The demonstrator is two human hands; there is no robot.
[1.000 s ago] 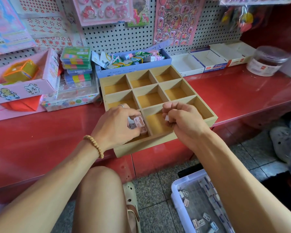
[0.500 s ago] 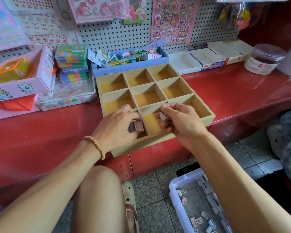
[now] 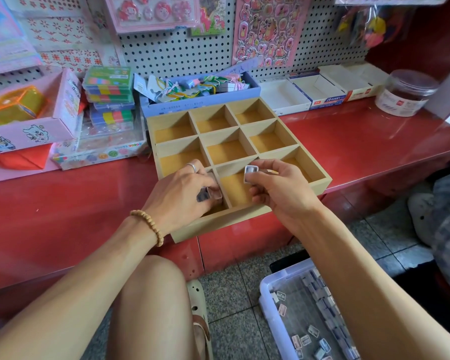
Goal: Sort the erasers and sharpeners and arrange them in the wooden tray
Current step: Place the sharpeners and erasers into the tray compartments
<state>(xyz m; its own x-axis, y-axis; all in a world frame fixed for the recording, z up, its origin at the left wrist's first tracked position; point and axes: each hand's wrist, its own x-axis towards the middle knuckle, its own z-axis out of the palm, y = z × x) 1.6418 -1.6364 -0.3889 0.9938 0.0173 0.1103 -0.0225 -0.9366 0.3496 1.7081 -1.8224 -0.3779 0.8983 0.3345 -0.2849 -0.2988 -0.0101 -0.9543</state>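
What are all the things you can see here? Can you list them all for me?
wooden tray: one, tan, nine compartments, on the red shelf
red shelf: one, red, under the pegboard
small packaged piece: one, whitish, pinched over the near middle compartment
small pieces: a few, grey and pink, near left compartment
clear bin: one, on the floor, more small pieces inside
blue box: one, behind the tray, full of mixed bits
clear jar: one, far right on the shelf
white boxes: three, open, right of the blue box
pink box: one, far left
sticker sheets: several, pink, on the pegboard
left hand: ring, bead bracelet, grips the small pieces
right hand: pinches the packaged piece
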